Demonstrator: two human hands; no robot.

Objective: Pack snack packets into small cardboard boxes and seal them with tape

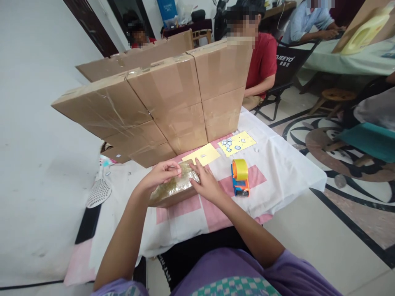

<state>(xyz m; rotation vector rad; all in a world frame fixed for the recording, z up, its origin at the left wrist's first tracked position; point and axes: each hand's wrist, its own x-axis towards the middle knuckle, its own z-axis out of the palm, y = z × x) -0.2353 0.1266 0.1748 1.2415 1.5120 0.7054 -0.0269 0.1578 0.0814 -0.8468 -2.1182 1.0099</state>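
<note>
A small cardboard box (173, 189) lies in front of me, its top covered with shiny, yellowish clear tape. Over its upper left part is my left hand (163, 172), thumb and fingertips pinched together; what they hold, if anything, is too small to name. My right hand (205, 181) rests on the right end of the box with its fingers spread. To the right of the box stands a blue and orange tape dispenser (240, 186) with a yellow tape roll (240, 169). Just behind the box, a plain yellow paper (210, 153) lies near a patterned yellow sheet (247, 139).
A wall of taped cardboard boxes (175, 90) rises at the back of the cloth-covered table (277, 164). At the left edge is a white perforated object (99, 193). Beyond the boxes sits a person in a red shirt (263, 61), beside a black folding chair (285, 61).
</note>
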